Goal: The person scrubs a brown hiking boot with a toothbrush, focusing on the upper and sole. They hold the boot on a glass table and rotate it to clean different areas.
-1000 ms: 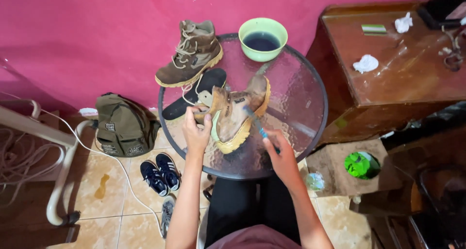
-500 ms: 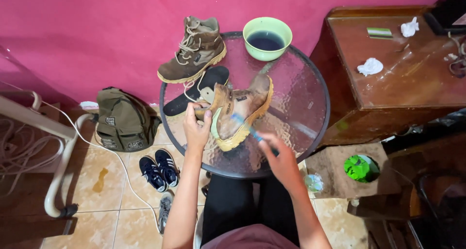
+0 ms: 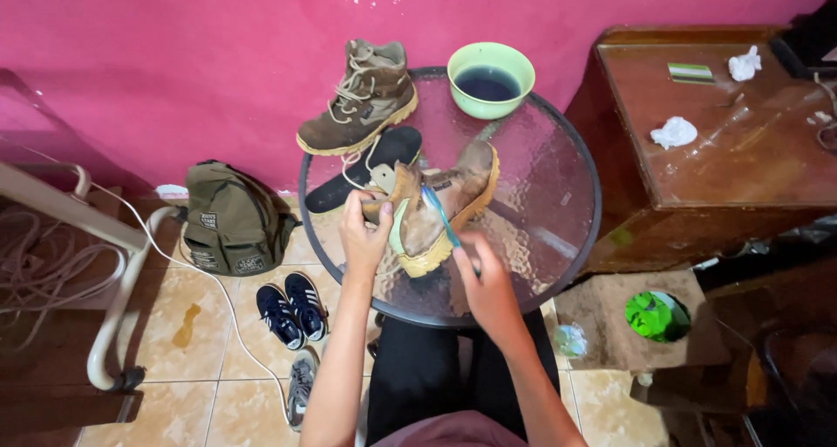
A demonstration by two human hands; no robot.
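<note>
right hand: your right hand (image 3: 488,281) is closed around a blue-handled toothbrush (image 3: 438,213), its head laid against the boot's side.
left hand: your left hand (image 3: 364,233) clamps the ankle end of the worn tan leather boot (image 3: 436,211).
boot position: tipped on its side near the middle of the round glass table (image 3: 558,194), yellow sole toward you.
behind boot: a black insole (image 3: 366,168) lies flat, touching the boot's far edge.
far edge: a second brown laced boot (image 3: 362,98) stands upright; a green bowl of dark water (image 3: 490,79) sits beside it.
floor, left: an olive backpack (image 3: 231,220) and dark sneakers (image 3: 292,303).
</note>
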